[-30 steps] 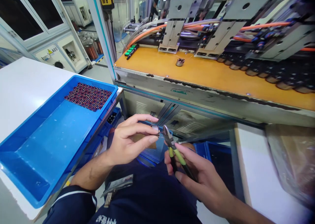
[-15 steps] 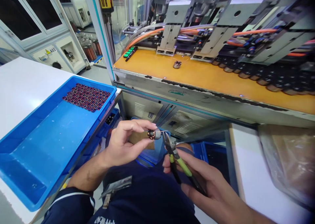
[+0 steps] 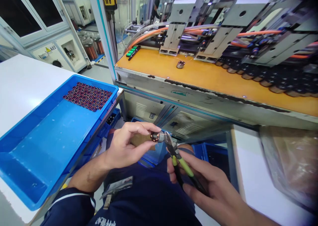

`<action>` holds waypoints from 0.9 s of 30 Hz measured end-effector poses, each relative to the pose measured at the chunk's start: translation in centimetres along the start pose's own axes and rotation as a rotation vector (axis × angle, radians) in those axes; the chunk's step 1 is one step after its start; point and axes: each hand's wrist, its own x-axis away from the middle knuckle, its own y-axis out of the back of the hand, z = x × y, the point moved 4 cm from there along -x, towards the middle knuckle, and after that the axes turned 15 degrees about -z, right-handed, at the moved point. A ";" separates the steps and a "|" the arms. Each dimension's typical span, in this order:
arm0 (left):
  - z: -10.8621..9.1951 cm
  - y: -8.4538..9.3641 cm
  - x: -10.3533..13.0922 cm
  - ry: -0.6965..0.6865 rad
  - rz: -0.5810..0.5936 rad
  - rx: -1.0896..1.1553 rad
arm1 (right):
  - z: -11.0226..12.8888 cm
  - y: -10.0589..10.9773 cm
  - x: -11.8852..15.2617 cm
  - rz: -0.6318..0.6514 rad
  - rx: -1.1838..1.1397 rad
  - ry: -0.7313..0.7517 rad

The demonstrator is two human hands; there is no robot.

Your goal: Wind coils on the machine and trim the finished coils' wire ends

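Observation:
Between the thumb and fingers of my left hand [image 3: 129, 143] is a small motor stator [image 3: 157, 137], a metal ring with copper windings, lying on its side. A thin wire sticks out from its right end. My right hand [image 3: 211, 183] is wrapped round the black and yellow-green handles of cutting pliers [image 3: 177, 156]. The jaws of the pliers point up and left, right beside the stator's end, at the wire. Whether the blades touch the wire I cannot tell.
To the left, a blue tray [image 3: 49, 133] on a white table holds many small wound parts [image 3: 88, 96] at its far end. Another stator [image 3: 180, 64] stands on the orange machine bench [image 3: 149, 65]. Rows of stators [image 3: 270, 80] sit at the right, above a plastic-wrapped package [image 3: 290, 163].
My left hand has shifted the stator slightly right, closer to the pliers. The plier jaws look more closed than before. The whole view has moved a little.

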 end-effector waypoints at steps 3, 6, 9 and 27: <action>0.0 0.0 0.0 0.014 0.000 -0.012 | 0.1 -0.1 -0.1 -0.009 -0.001 -0.022; 0.0 0.1 0.0 0.015 0.005 -0.029 | 0.2 -0.2 -0.3 -0.010 0.023 -0.021; 0.2 0.1 0.0 0.020 0.009 -0.048 | 0.2 -0.1 -0.6 -0.020 0.057 0.020; 5.4 2.0 3.4 0.960 -0.268 0.436 | 3.5 10.5 -13.4 -0.587 1.201 0.517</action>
